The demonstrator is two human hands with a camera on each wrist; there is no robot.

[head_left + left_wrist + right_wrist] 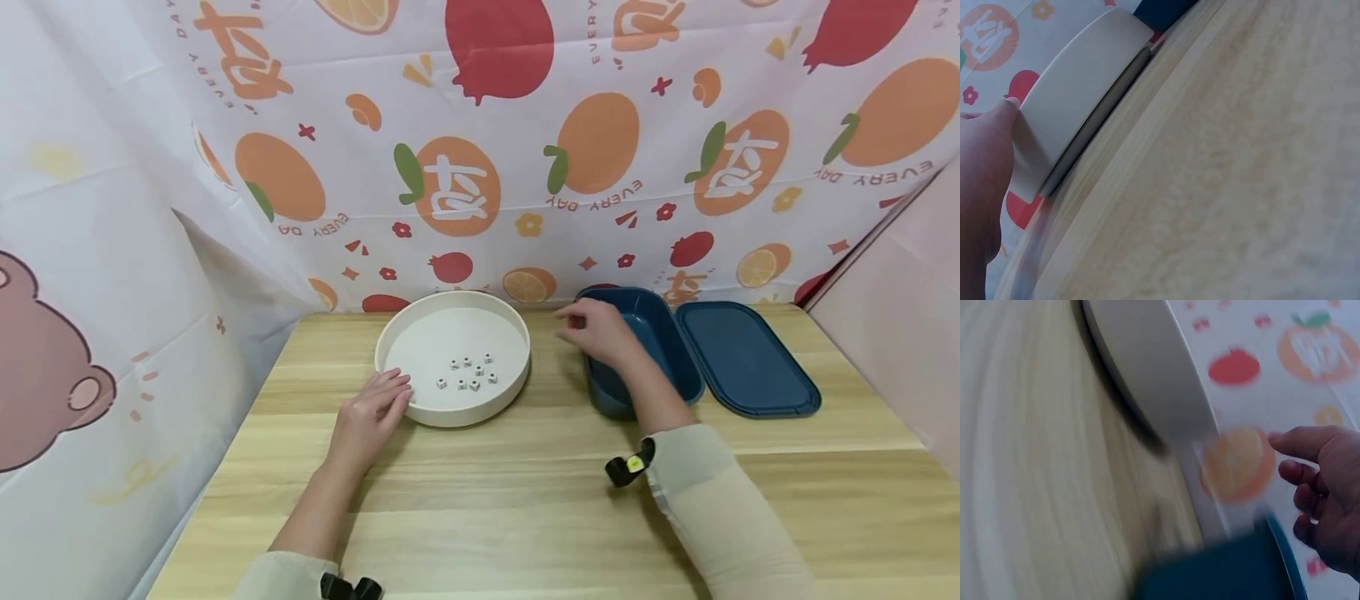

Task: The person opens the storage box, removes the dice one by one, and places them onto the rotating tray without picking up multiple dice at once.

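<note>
Several small white cubes with dark marks [475, 385] lie in the right and front part of a round white tray [442, 415]. My left hand [369, 417] rests on the tray's front left rim, fingers fairly straight; in the left wrist view its thumb [1005, 115] lies at the rim's edge. Over the left rim of a deep blue container [611, 396] hovers my right hand [598, 332]. The right wrist view shows its index finger [1300, 442] reaching out and the other fingers loosely curled, with nothing visible in them.
A flat blue lid [750, 358] lies to the right of the container. Fruit-printed cloth [525, 225] hangs behind the wooden table [487, 517]. A white cloth [135, 333] hangs on the left side, and a pale panel [892, 317] stands on the right.
</note>
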